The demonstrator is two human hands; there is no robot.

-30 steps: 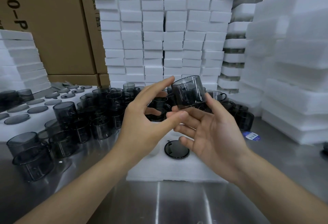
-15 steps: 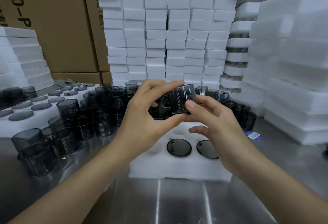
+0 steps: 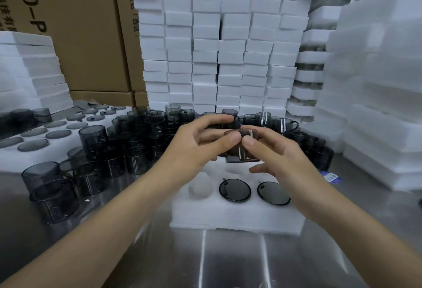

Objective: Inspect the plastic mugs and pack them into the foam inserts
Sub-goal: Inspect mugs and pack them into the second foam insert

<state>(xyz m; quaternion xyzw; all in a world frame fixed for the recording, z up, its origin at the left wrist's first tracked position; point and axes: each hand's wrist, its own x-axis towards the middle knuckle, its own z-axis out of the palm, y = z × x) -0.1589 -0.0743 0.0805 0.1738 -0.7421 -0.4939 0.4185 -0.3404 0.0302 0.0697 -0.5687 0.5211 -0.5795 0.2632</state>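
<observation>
Both hands hold one smoky grey plastic mug (image 3: 242, 150) above the back of a white foam insert (image 3: 237, 215). My left hand (image 3: 196, 146) grips it from the left, thumb at its rim. From the right, my right hand (image 3: 271, 157) pinches it with thumb and fingers. In the insert's front row, two dark mugs (image 3: 235, 190) (image 3: 273, 193) sit sunk in their holes, and an empty hole (image 3: 200, 186) lies to their left. The insert's back row is hidden by my hands.
Many loose grey mugs (image 3: 109, 150) crowd the steel table to the left and behind. A filled foam insert (image 3: 57, 148) lies at far left. Stacks of foam blocks (image 3: 219, 48) stand behind and at right (image 3: 376, 105), with cardboard boxes (image 3: 80, 25) behind them.
The mug has come down from chest height toward the foam insert, turning as both hands closed round it. The second packed mug has come into view.
</observation>
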